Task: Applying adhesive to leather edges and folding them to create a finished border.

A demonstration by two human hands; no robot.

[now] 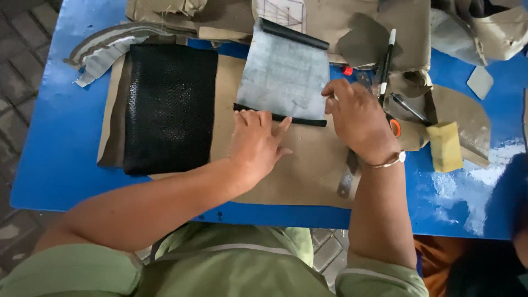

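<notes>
Head view: two hands, left [256, 143] spread flat, right [357, 118] curled, press one grey sheet [283, 74].

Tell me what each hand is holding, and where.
Neither grips anything. Left hand presses the grey sheet's black folded near edge; right hand rests at that edge's right end.

Olive short sleeves [231, 269]; thin bracelet [388, 161] on right wrist.
</notes>
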